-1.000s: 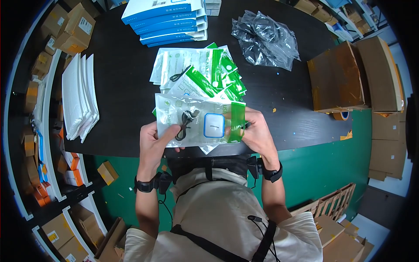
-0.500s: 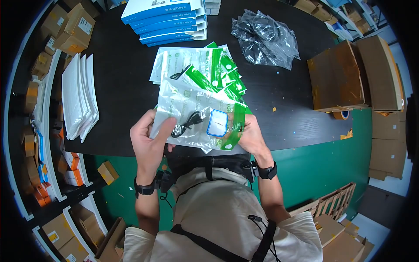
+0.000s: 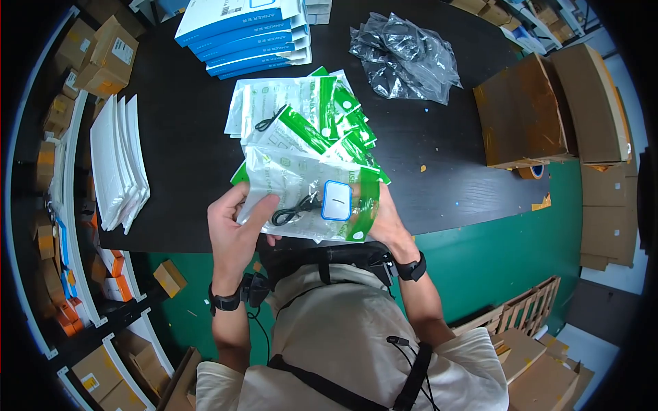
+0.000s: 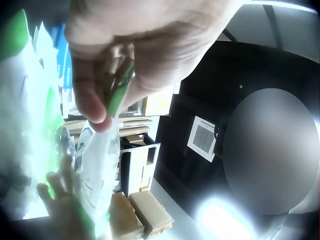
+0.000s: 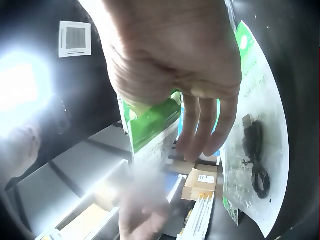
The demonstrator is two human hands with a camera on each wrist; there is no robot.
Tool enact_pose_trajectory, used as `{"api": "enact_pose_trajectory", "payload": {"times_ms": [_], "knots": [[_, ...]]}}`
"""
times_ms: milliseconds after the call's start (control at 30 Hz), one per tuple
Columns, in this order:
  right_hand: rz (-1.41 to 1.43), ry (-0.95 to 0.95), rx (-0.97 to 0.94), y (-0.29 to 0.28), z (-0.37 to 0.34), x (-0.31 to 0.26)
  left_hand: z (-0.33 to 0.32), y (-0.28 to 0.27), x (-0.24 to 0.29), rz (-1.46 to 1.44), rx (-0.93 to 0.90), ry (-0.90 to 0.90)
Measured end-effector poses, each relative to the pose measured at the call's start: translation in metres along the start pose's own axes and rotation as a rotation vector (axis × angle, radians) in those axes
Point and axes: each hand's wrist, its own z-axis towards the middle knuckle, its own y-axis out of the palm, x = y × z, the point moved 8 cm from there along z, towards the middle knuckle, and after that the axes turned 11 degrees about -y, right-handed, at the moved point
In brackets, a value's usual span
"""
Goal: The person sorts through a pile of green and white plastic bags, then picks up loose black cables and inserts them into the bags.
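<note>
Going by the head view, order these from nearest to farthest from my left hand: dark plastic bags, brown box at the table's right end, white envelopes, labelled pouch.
From your left hand:
1. Labelled pouch, in its fingers
2. White envelopes, left
3. Dark plastic bags, far right
4. Brown box, farthest right

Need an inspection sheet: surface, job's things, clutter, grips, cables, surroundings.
Surface: dark tabletop, small tan scrap on it.
Job's things: held clear plastic pouch with green end, blue-bordered white label; overlapping green-and-clear plastic pouches beyond.
Clutter: crumpled grey translucent plastic bags; stacked blue-and-white cardboard boxes; flat white envelopes.
Grips: left grip pinches the held pouch; right grip at its green end, closure unclear.
Cables: coiled black cable inside the held pouch.
Surroundings: green floor, brown cardboard boxes.
</note>
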Motion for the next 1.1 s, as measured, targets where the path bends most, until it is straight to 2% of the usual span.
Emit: {"api": "enact_pose_trajectory", "payload": {"times_ms": [100, 200, 233, 267, 300, 367, 400, 467, 700, 767, 833, 900, 933, 967, 1033, 1100], "knots": [[-0.062, -0.097, 0.051, -0.006, 0.002, -0.024, 0.000, -0.010, -0.003, -0.060, 0.035, 0.020], [0.116, -0.260, 0.092, -0.024, 0.008, -0.049, 0.002, -0.035, -0.002, -0.169, 0.103, 0.066], [0.118, -0.261, 0.092, -0.032, 0.007, -0.049, 0.002, -0.053, -0.001, -0.195, 0.195, 0.087], [0.122, -0.201, 0.198, -0.053, 0.002, -0.044, 0.001, -0.072, -0.001, -0.221, 0.290, 0.108], [0.126, -0.140, 0.302, -0.075, -0.004, -0.039, 0.003, -0.087, -0.005, -0.220, 0.294, 0.110], [0.005, -0.059, 0.426, -0.115, -0.014, -0.032, 0.007, -0.131, -0.023, -0.259, 0.375, 0.130], [0.009, -0.061, 0.419, -0.126, -0.015, -0.031, 0.008, -0.149, -0.031, -0.278, 0.417, 0.141], [-0.173, 0.083, 0.603, -0.160, -0.027, -0.020, 0.009, -0.172, -0.045, -0.312, 0.453, 0.136], [-0.299, 0.148, 0.664, -0.204, -0.036, 0.008, 0.006, -0.210, -0.078, -0.398, 0.529, 0.076], [-0.308, 0.152, 0.664, -0.202, -0.034, 0.003, 0.002, -0.208, -0.073, -0.390, 0.624, 0.094], [-0.499, 0.234, 0.725, -0.203, -0.038, -0.004, -0.002, -0.205, -0.073, -0.384, 0.671, 0.101], [-0.594, 0.274, 0.751, -0.194, -0.036, -0.018, -0.023, -0.211, -0.061, -0.083, 0.908, 0.219], [-0.593, 0.225, 0.731, -0.187, -0.034, -0.028, -0.033, -0.208, -0.052, 0.071, 1.020, 0.279], [-0.592, 0.180, 0.713, -0.180, -0.033, -0.036, -0.038, -0.203, -0.049, 0.072, 1.019, 0.279], [-0.593, 0.144, 0.698, -0.160, -0.034, -0.040, -0.037, -0.173, -0.042, 0.213, 0.771, 0.157], [-0.562, -0.099, 0.385, -0.110, -0.008, -0.050, -0.029, -0.126, -0.053, 0.309, 0.454, 0.017]]}}
